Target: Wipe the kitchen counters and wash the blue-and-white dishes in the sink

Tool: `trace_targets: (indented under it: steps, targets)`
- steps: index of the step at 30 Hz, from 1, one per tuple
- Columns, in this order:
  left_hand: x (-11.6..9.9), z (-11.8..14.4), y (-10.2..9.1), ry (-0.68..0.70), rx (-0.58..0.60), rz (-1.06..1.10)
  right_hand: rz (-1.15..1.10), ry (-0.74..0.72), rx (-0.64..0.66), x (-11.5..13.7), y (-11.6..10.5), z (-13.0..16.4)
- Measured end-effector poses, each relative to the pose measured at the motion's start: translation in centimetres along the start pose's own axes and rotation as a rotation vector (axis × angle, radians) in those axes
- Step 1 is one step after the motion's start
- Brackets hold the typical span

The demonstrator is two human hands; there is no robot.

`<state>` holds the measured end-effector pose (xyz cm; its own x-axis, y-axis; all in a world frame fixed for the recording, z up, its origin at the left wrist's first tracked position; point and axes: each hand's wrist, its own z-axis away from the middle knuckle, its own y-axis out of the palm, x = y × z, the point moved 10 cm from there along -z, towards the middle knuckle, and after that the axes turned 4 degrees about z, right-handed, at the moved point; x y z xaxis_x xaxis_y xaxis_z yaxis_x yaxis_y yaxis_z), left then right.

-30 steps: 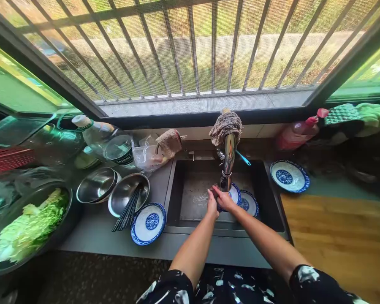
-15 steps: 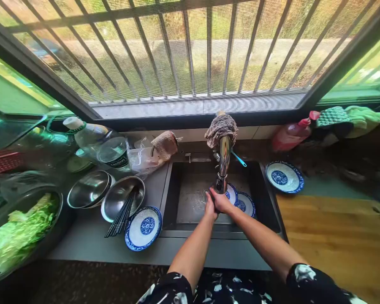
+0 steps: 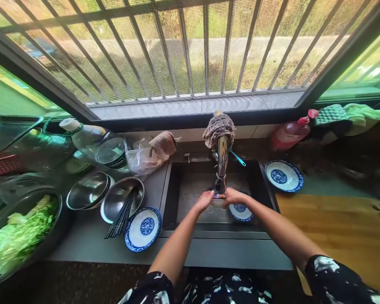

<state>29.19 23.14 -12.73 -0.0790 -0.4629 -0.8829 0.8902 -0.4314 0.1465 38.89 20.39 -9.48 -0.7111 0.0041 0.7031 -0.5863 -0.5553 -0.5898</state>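
Both hands are over the sink (image 3: 174,202), just under the mouth of the chrome faucet (image 3: 222,158). My left hand (image 3: 205,200) and my right hand (image 3: 233,196) grip a plate (image 3: 218,203) between them from either side. Only a pale underside strip and a touch of blue show; fingers and faucet hide the rest. Below my right hand, a second blue-and-white plate (image 3: 241,213) lies on the sink floor, partly covered by the wrist. A greyish cloth (image 3: 219,130) is bunched over the top of the faucet.
Left of the sink are a blue-rimmed plate (image 3: 143,229), a steel bowl (image 3: 114,202) with dark chopsticks (image 3: 123,216), and a pan of cut cabbage (image 3: 22,236). To the right are another plate (image 3: 284,176), a wooden board (image 3: 332,223) and a pink bottle (image 3: 290,133).
My hands, together under the faucet before, have moved apart and now hold a plate between them. Of two plates seen lying in the sink, one still lies there.
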Motion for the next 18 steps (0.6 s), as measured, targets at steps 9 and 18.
trace_targets:
  steps: [9, 18]
  targets:
    - [-1.9, 2.1, 2.3, -0.091, 0.315, -0.027, -0.026, -0.249, -0.515, 4.2, -7.6, 2.3]
    - [-2.3, 3.6, 4.1, -0.084, 0.311, 0.348, 0.032, -0.135, -1.016, 4.3, -6.6, 3.7]
